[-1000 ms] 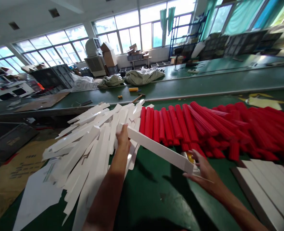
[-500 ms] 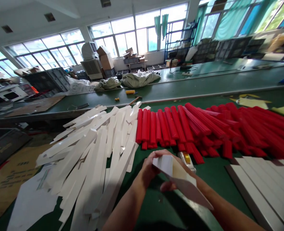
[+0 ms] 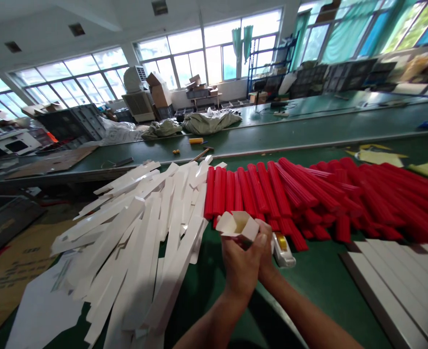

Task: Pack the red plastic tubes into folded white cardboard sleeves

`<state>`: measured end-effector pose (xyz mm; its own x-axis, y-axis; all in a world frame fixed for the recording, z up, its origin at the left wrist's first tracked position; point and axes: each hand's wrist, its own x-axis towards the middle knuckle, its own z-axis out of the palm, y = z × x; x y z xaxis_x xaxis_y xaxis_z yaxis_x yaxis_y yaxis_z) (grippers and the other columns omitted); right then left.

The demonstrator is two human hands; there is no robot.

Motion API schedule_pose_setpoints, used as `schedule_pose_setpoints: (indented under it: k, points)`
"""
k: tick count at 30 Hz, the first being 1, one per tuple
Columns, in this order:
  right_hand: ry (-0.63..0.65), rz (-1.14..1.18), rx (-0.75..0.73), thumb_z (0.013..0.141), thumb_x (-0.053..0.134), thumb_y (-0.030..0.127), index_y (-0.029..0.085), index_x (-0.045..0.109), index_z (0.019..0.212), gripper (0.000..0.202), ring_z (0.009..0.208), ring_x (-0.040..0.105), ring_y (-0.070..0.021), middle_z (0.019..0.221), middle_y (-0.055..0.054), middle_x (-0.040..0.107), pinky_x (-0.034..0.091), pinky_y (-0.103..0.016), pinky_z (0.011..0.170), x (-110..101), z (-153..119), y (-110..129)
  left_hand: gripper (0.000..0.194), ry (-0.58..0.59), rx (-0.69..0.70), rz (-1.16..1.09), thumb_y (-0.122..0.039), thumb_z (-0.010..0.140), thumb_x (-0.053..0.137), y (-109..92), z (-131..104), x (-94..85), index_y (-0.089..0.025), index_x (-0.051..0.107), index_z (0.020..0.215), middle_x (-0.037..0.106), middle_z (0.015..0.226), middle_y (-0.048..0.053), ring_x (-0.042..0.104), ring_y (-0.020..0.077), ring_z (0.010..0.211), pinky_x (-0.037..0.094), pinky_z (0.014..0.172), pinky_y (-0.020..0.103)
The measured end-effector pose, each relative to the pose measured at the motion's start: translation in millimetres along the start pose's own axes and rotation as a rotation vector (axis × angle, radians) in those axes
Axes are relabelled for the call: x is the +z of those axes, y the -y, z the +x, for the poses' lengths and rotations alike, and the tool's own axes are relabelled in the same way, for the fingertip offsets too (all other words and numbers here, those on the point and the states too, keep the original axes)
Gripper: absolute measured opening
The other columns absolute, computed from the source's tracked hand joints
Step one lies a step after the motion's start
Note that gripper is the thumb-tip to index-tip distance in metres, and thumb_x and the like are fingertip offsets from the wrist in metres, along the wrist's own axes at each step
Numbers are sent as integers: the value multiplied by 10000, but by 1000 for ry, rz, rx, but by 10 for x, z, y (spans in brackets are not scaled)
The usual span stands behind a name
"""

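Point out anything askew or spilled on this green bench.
The white cartons left of the red pieces lie fanned and overlapping at uneven angles, untidy next to the aligned white boxes at right. No spill shows; the held carton looks intact.

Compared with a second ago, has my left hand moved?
Yes: your left hand has moved rightward, closer to the tape dispenser on the green table.

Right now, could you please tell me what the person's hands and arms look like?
The left hand and right hand are bare, with no gloves. The left forearm and right forearm show no sleeve, watch or bracelet. Whether a ring is worn, I cannot tell.
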<state>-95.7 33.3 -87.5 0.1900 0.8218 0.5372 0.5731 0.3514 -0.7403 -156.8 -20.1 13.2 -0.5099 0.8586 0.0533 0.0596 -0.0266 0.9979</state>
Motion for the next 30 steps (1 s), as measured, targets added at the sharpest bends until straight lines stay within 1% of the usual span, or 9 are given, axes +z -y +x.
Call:
schedule_pose_setpoints:
  k: [4, 6, 8, 12, 16, 19, 24, 27, 30]
  points:
    - [-44, -214, -213, 921, 454, 277, 165, 444, 1258, 355, 1050, 531, -294, 1106, -157, 575, 449, -504, 900, 87, -168, -24, 645, -117, -30, -113, -399, 611, 828, -70, 200, 133, -122, 549, 1122, 681, 898, 88, 671, 217, 735, 560, 678, 342]
    - [-7, -238, -302, 936, 409, 232, 160, 400, 1325, 396, 1061, 538, -286, 1119, -162, 581, 458, -485, 897, 75, -234, -2, 715, -255, -6, -89, -388, 583, 844, -50, 305, 147, -132, 511, 1162, 665, 964, 91, 662, 211, 781, 555, 699, 337]
    - [117, -154, -435, 921, 430, 280, 146, 323, 1402, 511, 1106, 529, -297, 1190, -182, 563, 468, -475, 901, -16, -244, 8, 764, -326, 43, -43, -367, 586, 840, -23, 393, 121, -149, 478, 1222, 653, 1032, 92, 655, 204, 831, 548, 733, 326]
    - [355, -113, -621, 854, 505, 325, 118, 197, 1493, 739, 1277, 437, -325, 1381, -208, 459, 412, -504, 1009, -393, 11, -201, 584, -181, 115, -7, -370, 634, 809, 41, 495, -30, -144, 562, 1113, 679, 903, 57, 653, 182, 739, 534, 671, 281]
    - [307, -629, -514, 866, 451, 176, 134, 316, 1480, 631, 1385, 323, -339, 1500, -174, 384, 215, -615, 1111, -699, 523, -753, 468, -111, 110, -9, -380, 622, 815, 143, 511, -168, -133, 608, 961, 679, 798, 46, 645, 181, 667, 520, 601, 263]
    - [379, -869, -577, 870, 414, 116, 146, 463, 1407, 541, 1420, 248, -369, 1520, -125, 376, 139, -681, 1102, -739, 849, -1115, 409, -66, 129, -21, -368, 623, 806, 207, 495, -190, -133, 629, 908, 672, 733, 38, 647, 190, 663, 525, 609, 266]
    - [564, -906, -759, 847, 376, 25, 168, 575, 1319, 531, 1256, 480, -335, 1393, -126, 538, 299, -628, 1050, -668, 1111, -1354, 404, -17, 155, 29, -329, 621, 792, 196, 434, -180, -143, 641, 947, 688, 761, 44, 657, 199, 679, 543, 652, 283]
    - [599, -875, -804, 842, 354, 3, 159, 585, 1305, 541, 1211, 515, -318, 1376, -129, 552, 440, -525, 955, -673, 1167, -1438, 448, 19, 135, 19, -305, 620, 788, 163, 374, -197, -138, 628, 1004, 701, 809, 57, 672, 214, 713, 551, 679, 299]
    - [611, -793, -861, 831, 351, -13, 73, 624, 1226, 488, 1213, 519, -302, 1279, -182, 607, 478, -449, 932, -711, 1228, -1449, 476, 22, 137, 24, -283, 621, 784, 162, 335, -219, -134, 611, 1038, 704, 858, 73, 681, 227, 746, 556, 708, 316]
